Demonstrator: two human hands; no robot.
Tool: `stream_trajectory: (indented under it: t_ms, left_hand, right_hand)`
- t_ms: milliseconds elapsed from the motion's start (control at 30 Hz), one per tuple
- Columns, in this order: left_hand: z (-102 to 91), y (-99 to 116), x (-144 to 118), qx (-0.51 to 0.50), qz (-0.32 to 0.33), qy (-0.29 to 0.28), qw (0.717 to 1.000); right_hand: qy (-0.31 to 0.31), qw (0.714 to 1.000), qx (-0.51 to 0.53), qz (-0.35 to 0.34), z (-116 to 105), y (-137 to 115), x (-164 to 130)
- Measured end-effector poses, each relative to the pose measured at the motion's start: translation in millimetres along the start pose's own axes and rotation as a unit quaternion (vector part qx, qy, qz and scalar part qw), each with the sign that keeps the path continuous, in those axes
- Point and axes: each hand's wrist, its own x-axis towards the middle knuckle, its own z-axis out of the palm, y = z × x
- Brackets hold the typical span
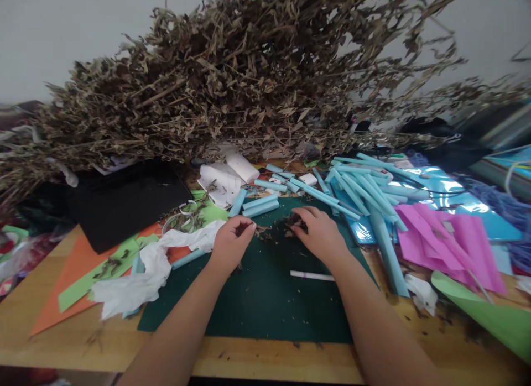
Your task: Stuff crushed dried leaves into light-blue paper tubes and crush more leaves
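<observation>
Left hand: the left hand (231, 243) rests on the dark green cutting mat (257, 303), near its far edge, fingers curled in and pinched on a small dark scrap of dried leaf.
Right hand: the right hand (319, 233) lies palm down on the mat just beside the left, fingers bent over a little heap of dried leaf bits (295, 224) and touching it.
Leaf bits: dark crumbs lie scattered on the mat between the two hands.
Mat: it lies on the wooden table (66, 342), close to the near edge.
White stick: a thin white stick (312, 276) lies on the mat under the right wrist.
Dried branches: a big pile of dried branches (249, 76) fills the far side.
Blue paper rolls: light blue rolls (365, 192) lie heaped beyond the mat's far right corner.
White tissue: crumpled white tissue (145, 270) lies at the mat's left edge.
</observation>
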Motion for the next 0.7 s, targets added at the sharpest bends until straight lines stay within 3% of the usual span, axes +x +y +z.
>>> stream_trajectory:
  t_ms: [100, 267, 333, 467, 700]
  left_hand:
    - [3.8, -2.5, -1.3, -0.029, -0.021, -0.019, 0.999]
    - [13.4, -1.2, -8.7, -0.092, -0.020, -0.059, 0.994]
    - [15.2, 0.9, -11.8, -0.138, -0.033, -0.084, 0.986]
    - [14.6, 2.5, -13.8, -0.203, -0.056, -0.090, 0.973]
    - [17.4, -0.8, -14.0, -0.193, -0.025, -0.058, 0.979]
  right_hand:
    - [0.039, 0.999, -0.035, 0.014, -7.1, -8.4, -3.3]
    - [0.047, 0.980, 0.027, -0.190, -7.2, -39.2, -13.9]
    - [0.042, 0.973, 0.048, -0.223, -1.7, -46.2, -16.6]
    - [0.054, 0.974, 0.056, -0.213, 5.9, -46.3, -16.8]
    - [0.029, 0.976, 0.071, -0.204, 4.2, -44.6, -14.9]
